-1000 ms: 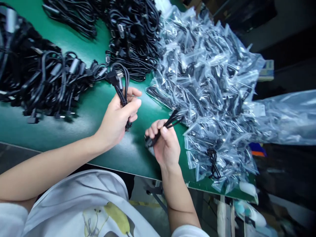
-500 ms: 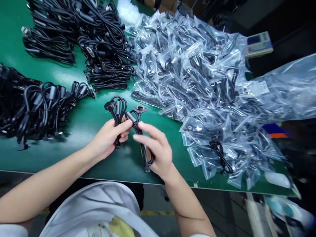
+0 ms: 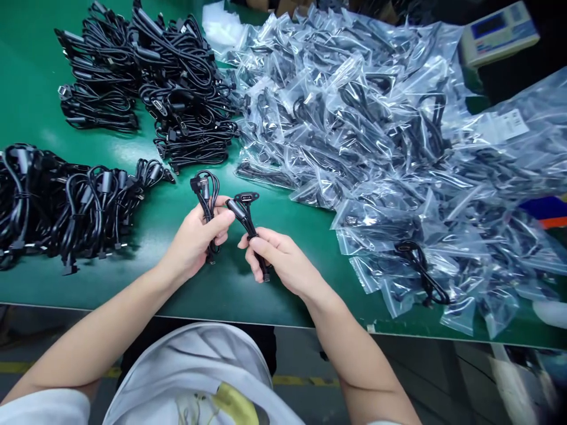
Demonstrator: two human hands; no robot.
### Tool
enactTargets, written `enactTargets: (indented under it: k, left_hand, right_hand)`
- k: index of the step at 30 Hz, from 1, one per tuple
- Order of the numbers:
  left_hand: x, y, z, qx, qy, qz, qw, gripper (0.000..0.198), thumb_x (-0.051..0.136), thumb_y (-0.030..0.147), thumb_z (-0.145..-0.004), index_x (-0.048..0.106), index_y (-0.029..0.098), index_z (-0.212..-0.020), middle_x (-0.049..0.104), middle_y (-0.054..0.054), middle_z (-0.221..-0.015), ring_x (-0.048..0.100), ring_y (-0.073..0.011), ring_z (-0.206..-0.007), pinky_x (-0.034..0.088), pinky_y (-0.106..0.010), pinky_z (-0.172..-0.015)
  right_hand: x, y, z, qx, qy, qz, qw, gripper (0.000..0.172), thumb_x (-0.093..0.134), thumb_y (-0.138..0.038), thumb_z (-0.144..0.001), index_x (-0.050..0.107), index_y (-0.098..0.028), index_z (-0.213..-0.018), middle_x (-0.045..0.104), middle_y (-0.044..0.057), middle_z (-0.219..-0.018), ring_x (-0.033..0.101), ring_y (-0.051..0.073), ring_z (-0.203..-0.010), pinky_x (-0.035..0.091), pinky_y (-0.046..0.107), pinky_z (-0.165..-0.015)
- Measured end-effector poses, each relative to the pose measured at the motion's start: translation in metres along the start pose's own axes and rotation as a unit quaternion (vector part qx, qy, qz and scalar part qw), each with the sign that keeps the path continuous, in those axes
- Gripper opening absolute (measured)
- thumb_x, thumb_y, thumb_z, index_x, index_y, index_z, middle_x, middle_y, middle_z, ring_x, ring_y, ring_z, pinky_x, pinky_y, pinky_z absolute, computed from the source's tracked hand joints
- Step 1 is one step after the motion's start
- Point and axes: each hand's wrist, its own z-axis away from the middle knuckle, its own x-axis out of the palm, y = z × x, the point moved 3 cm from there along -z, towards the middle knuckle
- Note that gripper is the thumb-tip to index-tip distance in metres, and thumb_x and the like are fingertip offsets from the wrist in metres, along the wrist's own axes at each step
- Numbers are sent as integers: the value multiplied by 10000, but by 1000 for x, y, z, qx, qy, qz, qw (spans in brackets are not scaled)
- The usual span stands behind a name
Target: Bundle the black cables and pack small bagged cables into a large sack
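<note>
My left hand (image 3: 199,233) is closed around a looped black cable bundle (image 3: 205,195), whose loops and dark plug stick up above the fingers. Its thumb reaches to the top of a second black cable bundle (image 3: 246,217); whether it touches cannot be told. My right hand (image 3: 277,254) pinches that second bundle around its middle, thumb on top. An oval flanged connector (image 3: 247,197) and a thick dark barrel show at its upper end, and a small plug points down below the fingers. Both bundles are held just above the green table (image 3: 177,289).
Tied black cables (image 3: 84,206) lie at the left, with a larger heap (image 3: 177,77) behind. Clear plastic bags of cables (image 3: 354,130) spread over the right side, one loose cable (image 3: 423,274) on top. A device with a screen (image 3: 500,32) stands at the back right.
My right hand's fingers have closed on the second bundle, which they held loosely with fingers spread before. The view has shifted slightly. My left hand keeps its bundle.
</note>
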Motion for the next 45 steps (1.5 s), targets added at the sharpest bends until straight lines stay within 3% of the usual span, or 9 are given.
enactTargets:
  k: [4, 10, 18, 27, 33, 36, 40, 43, 45]
  left_hand:
    - [-4, -4, -3, 0, 41, -47, 998, 401, 869, 331, -676, 636, 170, -959, 540, 62, -694, 395, -32, -490, 325, -184, -443]
    - [-6, -3, -7, 6, 15, -76, 997, 413, 892, 346, -636, 654, 178, -930, 531, 62, -622, 429, -53, -479, 349, -198, -443]
    - [-7, -6, -12, 0, -6, -141, 990, 377, 880, 300, -671, 623, 191, -924, 553, 47, -649, 477, -67, -480, 341, -214, -455]
    - [-3, -5, -8, -3, -23, -102, 995, 323, 855, 250, -706, 607, 186, -903, 472, 75, -624, 425, -32, -455, 319, -179, -430]
    - [4, 2, -7, -61, -5, -66, 996, 195, 658, 368, -922, 618, 177, -922, 441, 63, -630, 355, -6, -411, 249, -123, -380]
    - [3, 8, -4, -56, 1, -33, 998, 220, 578, 391, -973, 622, 183, -918, 439, 51, -651, 334, 0, -399, 215, -109, -360]
    - [10, -2, 3, -123, -124, -6, 985, 264, 718, 414, -862, 625, 168, -840, 435, 53, -615, 292, 1, -377, 203, -126, -343]
    - [20, -17, 12, -205, -272, 7, 940, 365, 835, 440, -729, 647, 135, -796, 475, 44, -568, 309, -4, -369, 210, -146, -335]
    - [23, -24, 15, -237, -318, 5, 918, 401, 841, 470, -727, 669, 117, -806, 522, 26, -573, 361, -15, -387, 246, -151, -348]
  right_hand:
    - [4, 4, -3, -2, 18, 78, 997, 238, 535, -408, -982, 602, -183, -942, 629, -36, -663, 596, 90, -548, 474, 198, -546]
    - [6, 13, -8, -22, 1, 85, 996, 263, 514, -413, -995, 615, -177, -935, 692, -4, -748, 640, 106, -664, 505, 224, -659]
    - [8, 17, -8, -5, -25, 59, 998, 303, 610, -468, -952, 617, -165, -949, 729, 15, -803, 658, 105, -674, 483, 211, -638]
    - [7, 15, -7, -24, -27, 43, 998, 291, 651, -452, -929, 620, -163, -913, 720, 15, -786, 658, 112, -674, 503, 223, -658]
    - [7, 10, -5, -69, 6, -69, 995, 152, 756, -261, -802, 653, -173, -872, 675, 20, -962, 664, 140, -897, 535, 281, -863]
    - [3, 3, -5, -84, 61, -120, 987, 175, 779, -148, -688, 619, -183, -750, 606, -14, -881, 606, 102, -781, 520, 242, -747]
    - [-6, 5, -8, -49, 121, -181, 975, 218, 799, -243, -677, 613, -203, -784, 482, -56, -670, 448, 72, -559, 389, 200, -488]
    - [-8, 10, -12, -29, 98, -150, 983, 346, 801, -473, -732, 603, -189, -729, 463, -55, -569, 429, 74, -496, 373, 210, -444]
    - [-6, 11, -12, -22, 73, -118, 990, 424, 826, -543, -699, 599, -185, -703, 461, -59, -514, 466, 87, -476, 404, 221, -447]
